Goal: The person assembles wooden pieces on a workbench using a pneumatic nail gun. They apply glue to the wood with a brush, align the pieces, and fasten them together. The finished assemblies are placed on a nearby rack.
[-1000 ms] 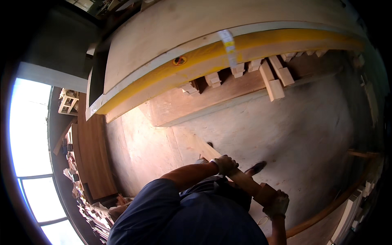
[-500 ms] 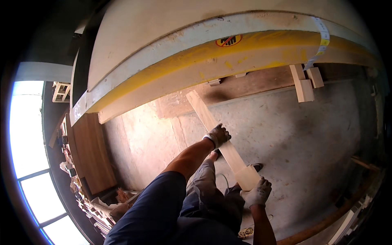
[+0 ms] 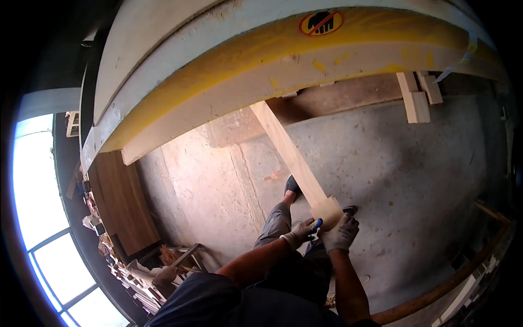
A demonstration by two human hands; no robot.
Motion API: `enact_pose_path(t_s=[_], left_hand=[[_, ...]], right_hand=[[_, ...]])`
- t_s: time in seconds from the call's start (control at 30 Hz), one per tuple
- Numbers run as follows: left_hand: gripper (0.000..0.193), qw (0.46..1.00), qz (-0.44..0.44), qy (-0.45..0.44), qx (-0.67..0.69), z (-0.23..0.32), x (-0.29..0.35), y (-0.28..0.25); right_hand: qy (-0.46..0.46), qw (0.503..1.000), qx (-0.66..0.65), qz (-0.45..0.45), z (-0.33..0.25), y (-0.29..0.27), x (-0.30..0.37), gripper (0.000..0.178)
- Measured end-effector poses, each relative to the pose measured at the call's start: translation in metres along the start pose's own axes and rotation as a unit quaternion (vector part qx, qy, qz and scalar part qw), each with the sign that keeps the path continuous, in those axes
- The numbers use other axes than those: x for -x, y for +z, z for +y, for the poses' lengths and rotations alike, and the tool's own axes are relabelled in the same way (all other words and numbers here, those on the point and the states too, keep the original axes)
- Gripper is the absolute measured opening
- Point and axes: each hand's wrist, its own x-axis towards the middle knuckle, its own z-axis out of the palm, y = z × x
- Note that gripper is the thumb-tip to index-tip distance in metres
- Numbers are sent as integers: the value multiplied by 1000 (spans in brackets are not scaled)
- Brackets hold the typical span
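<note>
A long pale wooden board (image 3: pixel 287 155) slants away from me, and its far end meets the lower edge of a yellow-edged beam (image 3: pixel 234 90). A short, wider wooden piece (image 3: pixel 326 211) lies at the board's near end. My gloved right hand (image 3: pixel 340 231) is closed round the near end, at the wider piece. Beside it, to the left, my gloved left hand (image 3: pixel 298 233) is closed at the same end. A blue tip (image 3: pixel 318 223) shows at its thumb, and the lower fingers are partly hidden.
Two more pale wooden pieces (image 3: pixel 418 106) jut out from under the beam at the right. A warning sticker (image 3: pixel 321 23) is on the beam. Brown panels (image 3: pixel 126 204) lean at the left, near a stool-like frame (image 3: pixel 188 256). A wooden rail (image 3: pixel 452 291) runs along the lower right.
My left hand has slid back from the board's middle to its near end, beside the right hand. The board's far end now reaches the beam's edge. The view has shifted too.
</note>
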Motion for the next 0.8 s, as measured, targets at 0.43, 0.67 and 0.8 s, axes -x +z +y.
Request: enact_pose_path(t_s=[0.43,0.67,0.8], left_hand=[[72,946,-59,201,248,125,-12,-84],[82,954,169,208,135,276,-45,-169],[71,925,358,101,-78,267,-48,-187]], right_hand=[[-195,967,-145,77,-95,21,-40,98],[-119,979,-164,2,30,64,11,66],[17,989,-115,-87,102,78,61,60]])
